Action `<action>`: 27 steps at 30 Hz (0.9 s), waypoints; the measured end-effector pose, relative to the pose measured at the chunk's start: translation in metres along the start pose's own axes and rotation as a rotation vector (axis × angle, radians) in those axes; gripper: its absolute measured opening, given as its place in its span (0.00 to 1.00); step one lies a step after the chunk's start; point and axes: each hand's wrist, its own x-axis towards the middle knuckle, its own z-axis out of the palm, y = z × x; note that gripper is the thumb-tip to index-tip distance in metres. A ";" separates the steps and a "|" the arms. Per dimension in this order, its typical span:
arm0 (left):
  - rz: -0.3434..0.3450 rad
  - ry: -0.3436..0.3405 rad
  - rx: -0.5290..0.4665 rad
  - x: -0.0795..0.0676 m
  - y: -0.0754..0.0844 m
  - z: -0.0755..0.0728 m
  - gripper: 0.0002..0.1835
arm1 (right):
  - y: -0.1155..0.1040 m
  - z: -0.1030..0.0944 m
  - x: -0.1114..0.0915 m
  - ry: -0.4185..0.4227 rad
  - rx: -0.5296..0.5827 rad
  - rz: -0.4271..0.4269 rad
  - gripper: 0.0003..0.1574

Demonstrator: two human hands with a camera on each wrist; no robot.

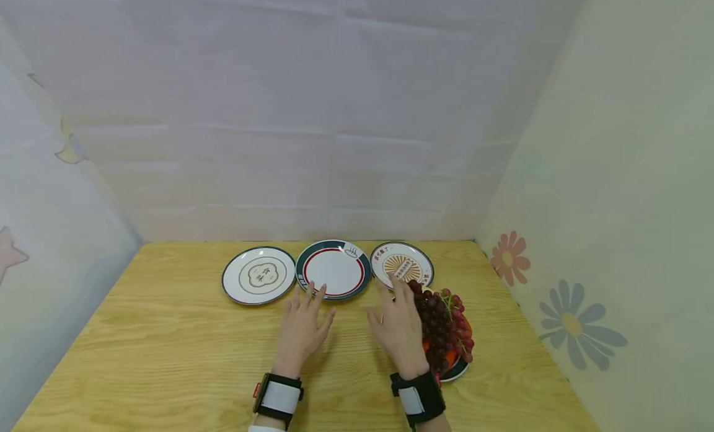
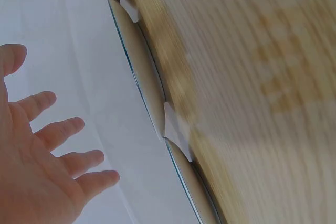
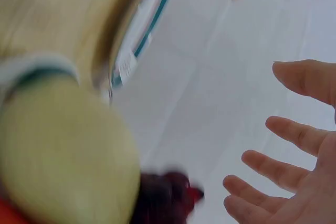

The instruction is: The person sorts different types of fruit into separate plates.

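My left hand (image 1: pixel 301 333) hovers over the wooden table with its fingers spread, just in front of the green-rimmed plate (image 1: pixel 333 269). In the left wrist view the same hand (image 2: pixel 44 166) holds nothing. My right hand (image 1: pixel 398 326), also spread, is beside a heap of fruit with dark grapes (image 1: pixel 436 320) and red grapes (image 1: pixel 462 333) on a plate (image 1: pixel 456 371). From the right wrist, a blurred pale yellow-green round fruit (image 3: pixel 68 153) looms near that hand (image 3: pixel 294 177), which grips nothing. Part of the fruit plate is hidden under the fruit.
Left of the green-rimmed plate lies a white plate with a flower-shaped outline (image 1: pixel 245 288). On its right is a plate with an orange sunburst (image 1: pixel 385 253). These plates stand in a row near the back wall (image 1: pixel 312 171). A flowered wall panel (image 1: pixel 613 202) borders the table's right side.
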 end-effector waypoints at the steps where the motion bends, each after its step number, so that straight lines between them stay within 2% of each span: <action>1: 0.006 -0.001 -0.006 0.000 0.001 0.000 0.29 | 0.006 -0.008 -0.001 0.024 0.000 0.023 0.37; 4: 0.015 -0.009 -0.032 -0.001 0.002 0.001 0.28 | 0.028 -0.025 -0.009 0.050 -0.024 0.098 0.39; 6: 0.015 -0.006 -0.043 -0.002 0.002 0.002 0.28 | 0.041 -0.030 -0.016 0.024 -0.042 0.145 0.40; 11: 0.026 0.011 -0.061 -0.002 0.001 0.003 0.28 | 0.062 -0.026 -0.028 -0.070 -0.066 0.219 0.43; 15: 0.038 0.002 -0.093 -0.002 0.002 0.003 0.28 | 0.067 -0.017 -0.026 -0.081 -0.028 0.285 0.41; 21: 0.094 -0.018 -0.166 -0.004 0.007 0.001 0.26 | 0.075 -0.011 -0.023 0.015 0.045 0.320 0.36; 27: 0.235 0.026 -0.163 -0.002 0.018 -0.007 0.31 | 0.070 -0.020 -0.021 0.171 0.092 0.247 0.33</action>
